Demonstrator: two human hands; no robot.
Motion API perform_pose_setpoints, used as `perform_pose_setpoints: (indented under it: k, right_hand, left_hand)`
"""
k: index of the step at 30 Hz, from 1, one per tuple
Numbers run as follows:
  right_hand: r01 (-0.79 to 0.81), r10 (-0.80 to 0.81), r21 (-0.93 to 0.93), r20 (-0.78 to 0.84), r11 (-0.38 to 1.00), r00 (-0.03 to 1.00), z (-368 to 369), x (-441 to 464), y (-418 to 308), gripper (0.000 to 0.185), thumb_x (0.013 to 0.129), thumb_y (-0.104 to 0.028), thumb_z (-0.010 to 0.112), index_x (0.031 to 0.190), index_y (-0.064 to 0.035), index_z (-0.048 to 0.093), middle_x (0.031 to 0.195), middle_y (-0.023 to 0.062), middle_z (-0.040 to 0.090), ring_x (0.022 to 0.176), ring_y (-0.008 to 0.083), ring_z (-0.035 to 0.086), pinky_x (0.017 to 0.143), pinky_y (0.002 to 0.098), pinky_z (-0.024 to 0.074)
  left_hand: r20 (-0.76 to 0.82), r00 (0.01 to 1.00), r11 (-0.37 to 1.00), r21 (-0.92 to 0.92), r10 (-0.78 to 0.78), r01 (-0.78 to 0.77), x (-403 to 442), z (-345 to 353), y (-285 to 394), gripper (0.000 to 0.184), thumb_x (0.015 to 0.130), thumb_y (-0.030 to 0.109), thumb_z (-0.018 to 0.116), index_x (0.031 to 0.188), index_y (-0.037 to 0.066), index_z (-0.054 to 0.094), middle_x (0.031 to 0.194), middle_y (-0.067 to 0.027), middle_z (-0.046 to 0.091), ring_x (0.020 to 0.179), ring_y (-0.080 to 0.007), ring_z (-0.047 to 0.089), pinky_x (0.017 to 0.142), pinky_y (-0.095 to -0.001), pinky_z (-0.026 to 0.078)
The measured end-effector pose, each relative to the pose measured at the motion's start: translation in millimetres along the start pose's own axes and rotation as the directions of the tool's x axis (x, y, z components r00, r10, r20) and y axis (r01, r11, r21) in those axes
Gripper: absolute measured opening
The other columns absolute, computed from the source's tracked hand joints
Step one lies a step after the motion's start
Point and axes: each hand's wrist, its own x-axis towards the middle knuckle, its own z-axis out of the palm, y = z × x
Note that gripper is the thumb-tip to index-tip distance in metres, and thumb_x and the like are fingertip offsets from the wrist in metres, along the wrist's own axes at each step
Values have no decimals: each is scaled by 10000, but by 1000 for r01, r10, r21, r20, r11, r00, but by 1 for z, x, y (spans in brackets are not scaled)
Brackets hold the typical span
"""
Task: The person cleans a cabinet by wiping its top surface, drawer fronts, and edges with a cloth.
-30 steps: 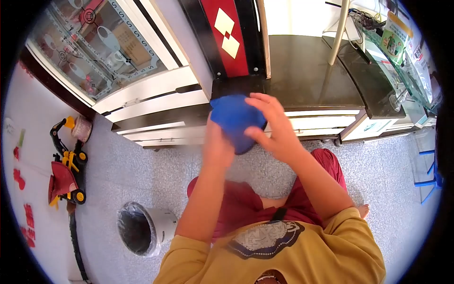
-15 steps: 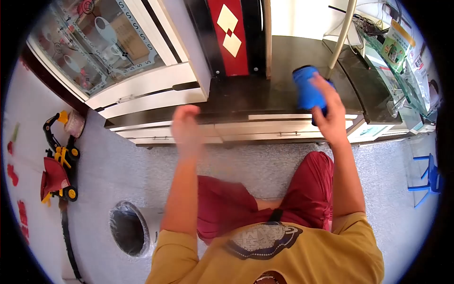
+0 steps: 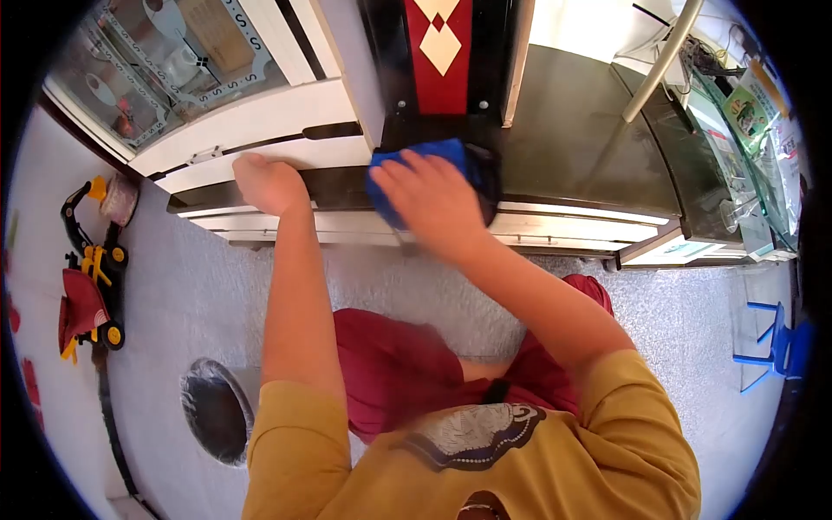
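Upper center: right hand (image 3: 431, 204) spread flat on blue cloth (image 3: 451, 156) at dark countertop (image 3: 572, 143). Left hand (image 3: 270, 184), left of it, loosely curled.

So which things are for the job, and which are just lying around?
Seem part of the job:
right hand
blue cloth-like thing under it
dark countertop

Just about:
toy digger
lined bin
blue chair

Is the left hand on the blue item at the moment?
No, only the right hand lies over the blue item; the left hand is apart from it.
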Motion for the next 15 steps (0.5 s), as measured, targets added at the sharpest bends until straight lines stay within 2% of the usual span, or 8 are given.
perform_pose_setpoints:
  k: [1,4,5,8,11,14,15]
  right_hand:
    - [-12,12,5,13,1000,1000,14,10,-12,470,902,-166,603,1351,-41,662,1272,121,678,1261,348,623,1079,471,470]
    - [-57,48,-160,-55,986,997,31,17,-33,447,897,-168,614,1319,-35,675,1201,123,677,1236,340,632,1077,460,471]
    - [-44,31,-131,-102,990,994,31,15,-29,430,892,-170,622,1292,-28,684,1153,121,676,1221,339,636,1077,447,471]
    - [-28,29,12,-75,1000,997,13,6,-14,429,888,-167,626,1294,-43,688,1185,109,687,1238,327,633,1080,441,471]
    - [-23,25,64,-23,998,999,-13,-20,17,446,890,-163,623,1322,-70,683,1250,101,695,1266,318,630,1083,439,474]
    - [-65,66,-40,13,997,998,-69,-57,53,471,908,-174,612,1373,-126,670,1349,67,687,1322,276,619,1099,442,482]
    - [-86,87,-57,18,995,996,-82,-73,69,530,830,-154,700,1360,-137,684,1335,62,702,1313,284,636,1086,441,493]
  left_hand:
    - [10,1000,1000,16,-4,4,0,0,-1,139,899,-39,558,1018,14,604,1038,-193,686,1004,-425,661,907,-494,522]
    - [56,996,997,24,-69,68,-3,-7,10,131,913,-23,565,1030,26,598,1051,-190,688,1014,-426,664,912,-503,521]
    - [75,992,995,20,-97,96,-5,-11,17,131,916,-19,568,1034,30,596,1057,-189,689,1019,-427,666,915,-506,521]
    - [34,998,995,81,-54,51,-4,-8,14,155,905,-20,577,1046,41,592,1057,-189,692,1034,-427,671,924,-510,521]
    - [86,995,994,97,-59,50,-6,-12,12,168,895,-23,581,1047,50,585,1058,-184,694,1039,-431,673,929,-510,521]
    - [105,994,990,141,-37,22,-4,-13,10,168,894,-26,582,1044,49,577,1063,-183,693,1031,-438,671,918,-517,521]
    - [109,994,989,148,-32,15,-5,-14,12,165,896,-26,583,1043,49,575,1061,-184,692,1031,-439,670,914,-520,521]
